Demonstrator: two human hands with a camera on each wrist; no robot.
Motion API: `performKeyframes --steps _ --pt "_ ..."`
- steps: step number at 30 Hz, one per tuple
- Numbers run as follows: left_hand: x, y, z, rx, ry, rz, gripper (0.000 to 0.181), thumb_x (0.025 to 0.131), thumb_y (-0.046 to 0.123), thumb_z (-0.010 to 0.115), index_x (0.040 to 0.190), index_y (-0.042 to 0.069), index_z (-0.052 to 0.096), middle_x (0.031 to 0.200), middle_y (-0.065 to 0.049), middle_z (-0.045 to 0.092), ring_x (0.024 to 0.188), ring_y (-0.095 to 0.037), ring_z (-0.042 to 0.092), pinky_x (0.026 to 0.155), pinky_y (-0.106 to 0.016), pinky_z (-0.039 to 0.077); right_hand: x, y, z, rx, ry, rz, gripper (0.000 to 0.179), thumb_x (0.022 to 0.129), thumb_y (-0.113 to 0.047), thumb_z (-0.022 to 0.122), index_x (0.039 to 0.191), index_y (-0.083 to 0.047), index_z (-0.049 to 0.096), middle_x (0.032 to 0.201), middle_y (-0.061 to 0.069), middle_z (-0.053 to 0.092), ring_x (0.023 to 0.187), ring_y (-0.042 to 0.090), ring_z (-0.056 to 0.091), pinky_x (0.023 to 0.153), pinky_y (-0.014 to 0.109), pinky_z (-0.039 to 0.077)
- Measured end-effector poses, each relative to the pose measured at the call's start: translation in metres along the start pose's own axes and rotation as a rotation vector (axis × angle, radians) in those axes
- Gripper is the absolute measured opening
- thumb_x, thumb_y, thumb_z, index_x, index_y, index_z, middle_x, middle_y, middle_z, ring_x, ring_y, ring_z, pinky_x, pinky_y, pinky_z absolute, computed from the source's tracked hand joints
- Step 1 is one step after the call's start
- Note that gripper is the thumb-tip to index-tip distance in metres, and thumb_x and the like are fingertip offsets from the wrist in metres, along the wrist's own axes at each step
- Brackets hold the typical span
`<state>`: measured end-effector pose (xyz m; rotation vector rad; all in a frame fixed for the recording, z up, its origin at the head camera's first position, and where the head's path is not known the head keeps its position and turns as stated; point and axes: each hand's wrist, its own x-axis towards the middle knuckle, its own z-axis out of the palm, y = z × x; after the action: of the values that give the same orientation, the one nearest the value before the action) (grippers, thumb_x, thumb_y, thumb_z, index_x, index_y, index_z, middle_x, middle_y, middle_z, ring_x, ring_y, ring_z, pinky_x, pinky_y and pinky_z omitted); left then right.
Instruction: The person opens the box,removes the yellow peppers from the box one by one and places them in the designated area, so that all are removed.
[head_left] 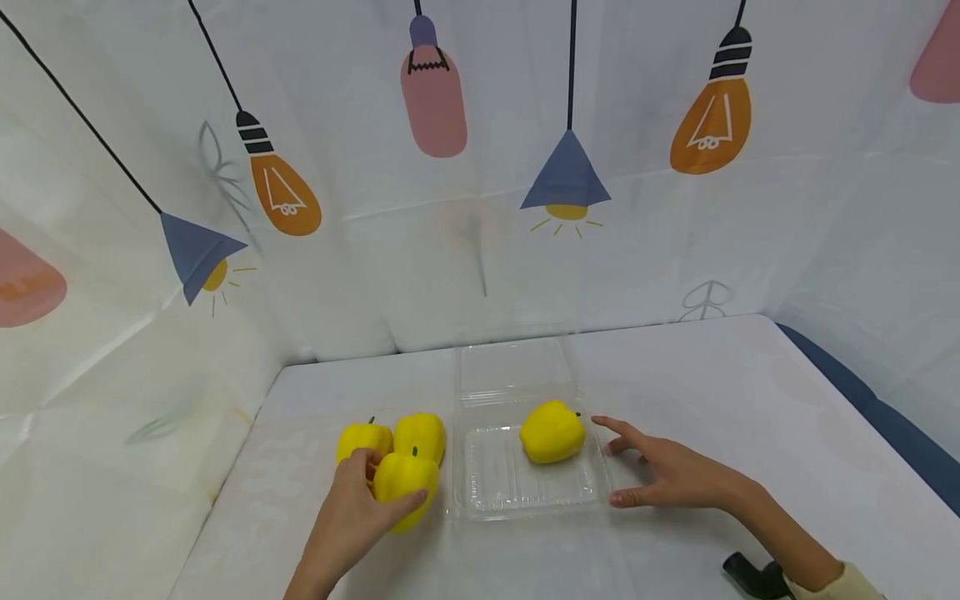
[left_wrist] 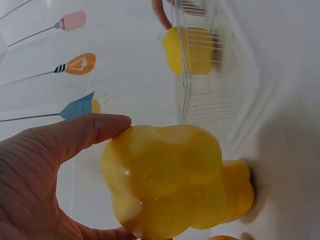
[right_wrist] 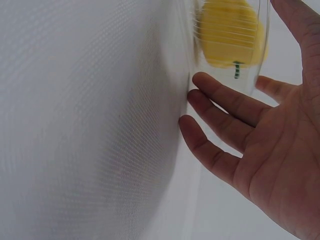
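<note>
My left hand point(head_left: 358, 510) grips a yellow bell pepper point(head_left: 405, 483) between thumb and fingers, left of a clear plastic box. In the left wrist view that pepper point(left_wrist: 162, 175) fills the middle. Two more yellow bell peppers point(head_left: 422, 435) stand just behind it; one point(head_left: 363, 440) is partly hidden by the hand. Another yellow pepper point(head_left: 552, 432) lies on its side inside the clear box point(head_left: 487, 500), its green stem to the right. At the box's right side my right hand point(head_left: 671, 473) has its fingers spread, holding nothing. Whether its fingertips touch the wall I cannot tell.
The box's clear lid point(head_left: 513, 367) lies folded back, away from me. A white table point(head_left: 690, 375) carries everything. Behind it hangs a pale curtain point(head_left: 360, 275) printed with lamps. A black object point(head_left: 753, 577) lies by the right forearm.
</note>
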<state>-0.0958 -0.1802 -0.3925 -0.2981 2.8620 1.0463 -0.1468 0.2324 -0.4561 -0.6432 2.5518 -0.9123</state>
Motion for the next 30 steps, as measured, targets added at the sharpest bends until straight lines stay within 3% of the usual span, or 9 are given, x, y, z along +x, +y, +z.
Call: performKeyframes --steps 6,13,17,30 --pt "0.0 -0.004 -0.002 0.059 -0.013 0.004 0.083 0.058 0.063 0.079 0.11 0.006 0.047 0.102 -0.007 0.051 0.085 -0.02 0.051 0.071 -0.034 0.046 0.0 0.0 0.0 0.001 0.0 0.001 0.097 0.076 -0.052 0.072 0.15 -0.033 0.012 0.128 0.003 0.054 0.104 0.027 0.055 0.086 0.055 0.045" --pt "0.001 -0.006 -0.002 0.082 -0.107 -0.073 0.087 0.054 0.065 0.079 0.108 0.004 0.047 0.096 -0.007 0.052 0.078 -0.02 0.049 0.063 -0.032 0.044 0.0 -0.001 0.0 0.003 -0.002 0.003 0.097 0.076 -0.051 0.073 0.149 -0.036 0.011 0.128 0.003 0.054 0.103 0.027 0.055 0.085 0.055 0.045" --pt "0.001 -0.009 0.002 0.121 -0.121 -0.081 0.088 0.054 0.068 0.078 0.107 0.006 0.046 0.093 -0.006 0.051 0.075 -0.02 0.049 0.061 -0.032 0.042 0.0 -0.001 0.0 0.005 -0.001 0.007 0.097 0.076 -0.051 0.073 0.149 -0.036 0.012 0.128 0.004 0.054 0.103 0.028 0.055 0.085 0.055 0.045" --pt "0.001 -0.012 0.005 0.232 -0.106 -0.015 0.084 0.058 0.07 0.073 0.108 0.006 0.048 0.089 -0.005 0.05 0.07 -0.019 0.047 0.057 -0.031 0.038 -0.001 -0.001 0.001 0.01 -0.003 0.018 0.097 0.075 -0.051 0.073 0.149 -0.036 0.011 0.129 0.005 0.054 0.104 0.03 0.055 0.085 0.058 0.045"
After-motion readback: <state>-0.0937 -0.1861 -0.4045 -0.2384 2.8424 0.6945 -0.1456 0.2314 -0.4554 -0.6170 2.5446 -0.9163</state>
